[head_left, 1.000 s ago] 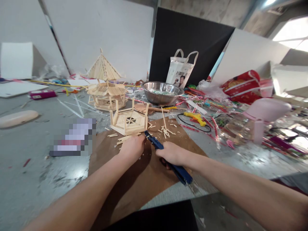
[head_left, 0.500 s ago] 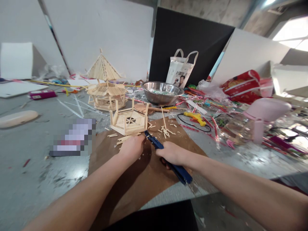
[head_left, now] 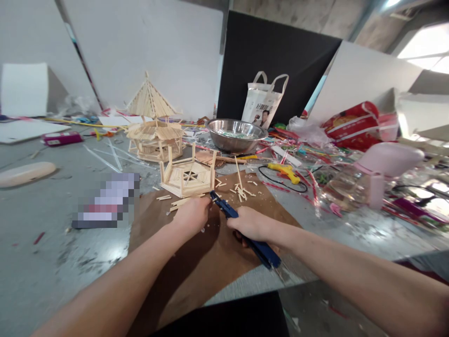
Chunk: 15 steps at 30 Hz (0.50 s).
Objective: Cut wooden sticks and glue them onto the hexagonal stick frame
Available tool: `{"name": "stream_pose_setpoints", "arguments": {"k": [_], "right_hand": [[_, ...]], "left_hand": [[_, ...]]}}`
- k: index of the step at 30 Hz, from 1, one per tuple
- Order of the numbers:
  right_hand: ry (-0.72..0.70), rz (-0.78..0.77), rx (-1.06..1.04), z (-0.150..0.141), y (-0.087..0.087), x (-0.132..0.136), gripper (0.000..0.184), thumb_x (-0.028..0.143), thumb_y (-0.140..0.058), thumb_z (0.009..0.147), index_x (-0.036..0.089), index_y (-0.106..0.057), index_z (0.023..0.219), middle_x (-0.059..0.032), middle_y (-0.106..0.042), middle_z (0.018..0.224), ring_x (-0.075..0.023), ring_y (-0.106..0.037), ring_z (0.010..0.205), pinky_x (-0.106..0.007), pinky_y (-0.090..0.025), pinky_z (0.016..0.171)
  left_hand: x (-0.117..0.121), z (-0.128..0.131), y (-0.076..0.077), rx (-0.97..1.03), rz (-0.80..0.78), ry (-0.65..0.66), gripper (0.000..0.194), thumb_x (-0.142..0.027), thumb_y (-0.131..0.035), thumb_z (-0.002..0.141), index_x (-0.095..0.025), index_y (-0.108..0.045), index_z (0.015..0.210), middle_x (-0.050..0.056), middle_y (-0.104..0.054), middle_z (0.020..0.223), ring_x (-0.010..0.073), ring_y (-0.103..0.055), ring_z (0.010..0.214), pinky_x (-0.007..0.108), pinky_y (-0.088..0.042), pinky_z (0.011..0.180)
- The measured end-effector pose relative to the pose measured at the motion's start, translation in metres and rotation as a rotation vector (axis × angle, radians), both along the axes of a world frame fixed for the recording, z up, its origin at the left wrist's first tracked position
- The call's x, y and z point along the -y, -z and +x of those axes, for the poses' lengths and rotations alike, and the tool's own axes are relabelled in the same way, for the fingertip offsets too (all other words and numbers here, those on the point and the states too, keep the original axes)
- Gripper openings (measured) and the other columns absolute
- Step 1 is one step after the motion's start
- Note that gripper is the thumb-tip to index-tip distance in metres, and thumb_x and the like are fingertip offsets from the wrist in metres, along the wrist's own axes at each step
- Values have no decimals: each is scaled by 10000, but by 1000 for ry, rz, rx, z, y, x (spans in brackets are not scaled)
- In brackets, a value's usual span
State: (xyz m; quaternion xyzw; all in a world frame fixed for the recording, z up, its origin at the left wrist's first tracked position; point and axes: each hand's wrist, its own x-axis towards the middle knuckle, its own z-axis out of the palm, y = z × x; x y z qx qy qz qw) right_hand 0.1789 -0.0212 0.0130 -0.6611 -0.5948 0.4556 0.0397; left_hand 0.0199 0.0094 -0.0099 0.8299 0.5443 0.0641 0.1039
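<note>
Grey tabletop [head_left: 59, 262], pretty scuffed, with a black panel [head_left: 273, 61] behind it and a brown sheet [head_left: 228, 262] up front. I've got my right hand [head_left: 250, 224] closed firmly around a blue hand tool [head_left: 224, 204] over the sheet. It lies diagonally, narrow tip aimed away and left, handles running back toward the near edge on the right. My left hand [head_left: 191, 215] is just beside that tip, fingers pinched shut on a thin pale stick [head_left: 214, 200], only a bit of it showing.

Past the hands is an open hexagonal frame [head_left: 189, 182] of wooden sticks with upright posts, and behind it a pointy-roofed stick pavilion [head_left: 152, 107]. Shiny steel bowl [head_left: 238, 144] has something pale greenish inside, can't tell what. Clear bottle [head_left: 338, 189] with a pink sprayer top [head_left: 389, 159] holds some yellowish liquid. Loose cut sticks [head_left: 241, 192] litter the crinkly brown sheet.
</note>
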Motion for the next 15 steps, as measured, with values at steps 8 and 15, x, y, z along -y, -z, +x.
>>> {"name": "stream_pose_setpoints", "arguments": {"k": [8, 15], "right_hand": [[32, -19, -27, 1, 0, 0, 156, 259, -406, 643, 144, -425, 539, 13, -467, 416, -66, -425, 301, -181, -387, 329], [-20, 4, 18, 0, 0, 0, 191, 265, -399, 651, 142, -438, 510, -8, -488, 415, -91, -459, 321, -194, -389, 337]], "left_hand": [[0, -1, -7, 29, -37, 21, 276, -191, -286, 777, -168, -560, 754, 89, -627, 810, 184, -582, 782, 250, -409, 634], [-1, 2, 0, -18, -20, -6, 279, -219, -287, 788, -154, -558, 798, 94, -621, 814, 183, -581, 783, 249, -417, 648]]}}
